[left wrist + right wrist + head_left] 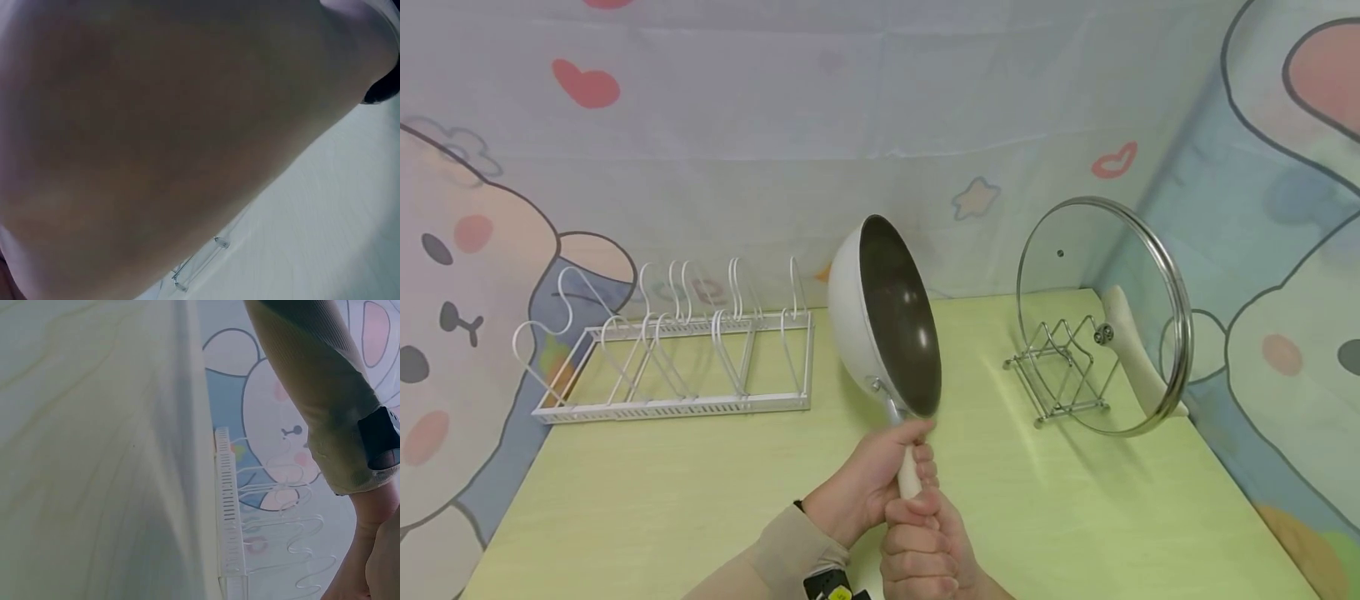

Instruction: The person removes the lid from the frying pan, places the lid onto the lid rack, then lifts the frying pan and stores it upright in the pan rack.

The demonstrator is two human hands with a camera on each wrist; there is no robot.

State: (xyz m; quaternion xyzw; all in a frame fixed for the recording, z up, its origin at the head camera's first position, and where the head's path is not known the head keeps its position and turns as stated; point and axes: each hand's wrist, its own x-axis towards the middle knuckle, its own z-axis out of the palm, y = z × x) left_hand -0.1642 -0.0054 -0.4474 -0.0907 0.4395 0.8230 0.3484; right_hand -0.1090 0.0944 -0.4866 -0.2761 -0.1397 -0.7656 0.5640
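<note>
A white wok (852, 312) with a dark inner surface is held up on its side over the middle of the table, its bowl facing right. My left hand (868, 479) grips the pale handle (908, 475) just below the bowl, thumb and fingers round it. Closer to the handle's end, my right hand (925, 550) holds it with curled fingers. In the left wrist view, bare skin (162, 144) fills most of the picture and hides the wok. The right wrist view takes in a sleeved forearm (319, 394) with a dark band, but not the wok.
On the left of the table (662, 500) stands a white wire rack (673, 407) with several upright loops. To the right, a glass lid (1180, 333) with a metal rim and pale handle stands upright in a small metal rack (1067, 408). Printed cloth (737, 200) hangs behind.
</note>
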